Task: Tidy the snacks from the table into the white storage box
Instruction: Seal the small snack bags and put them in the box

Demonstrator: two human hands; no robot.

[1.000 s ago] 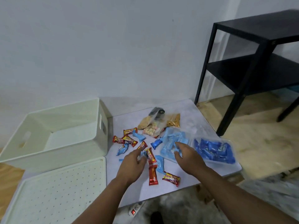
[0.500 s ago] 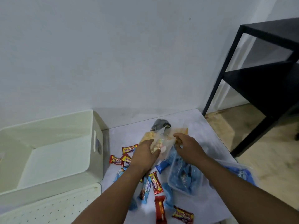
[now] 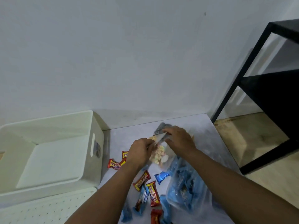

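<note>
Barely begun, judging by the white storage box (image 3: 48, 159): sitting open at the left end of the surface (image 3: 129, 135), nothing showing inside. Both hands working at one clear bag of pale puffed snacks (image 3: 159, 155) near the middle. Left hand (image 3: 140, 152) curling its fingers (image 3: 149, 143) around the bag's near-left edge; right hand (image 3: 179, 139) gripping the top edge, fingers (image 3: 166, 130) bent over it. Still lying loose: red-and-yellow bars (image 3: 142, 180), a small blue packet (image 3: 161, 177), a large clear bag of blue packets (image 3: 186, 188), a dark packet (image 3: 160, 128) behind the hands. Open room leftward toward the box, apart from its near wall needing clearing. Crowding on the right from the surface edge and a black shelf frame (image 3: 242, 78); a perforated white lid (image 3: 48, 207) lying in front of the box.
</note>
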